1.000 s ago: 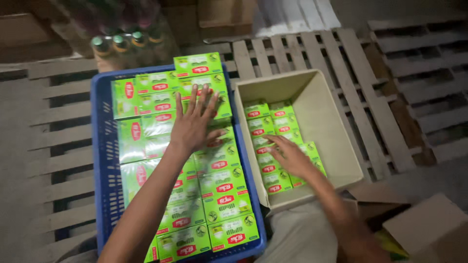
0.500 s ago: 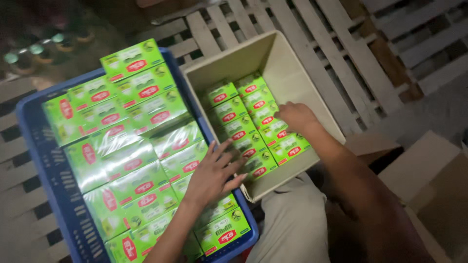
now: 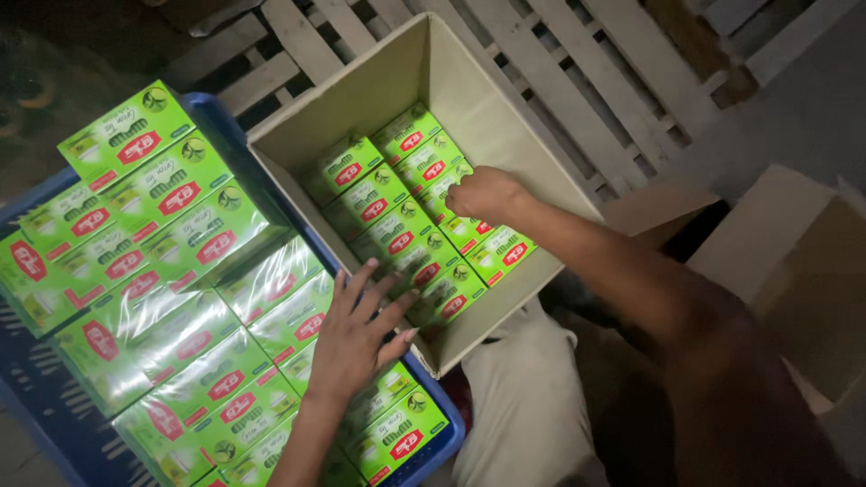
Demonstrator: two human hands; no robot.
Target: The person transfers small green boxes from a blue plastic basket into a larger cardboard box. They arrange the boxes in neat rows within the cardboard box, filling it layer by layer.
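— What can we not see well here?

— The blue crate is cut by the left and bottom edges, so we cannot count its green packs. Our left hand covers some packs below it.

— And in the cardboard box?

— Our right hand hides the pack under its fingers; we cannot tell if it grips. The second carton leaves the frame at right.

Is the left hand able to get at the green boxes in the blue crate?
Probably yes. The left hand already lies flat, fingers spread, on the shiny wrapped green boxes in the blue plastic crate. Nothing covers them, and the crate is open on top.
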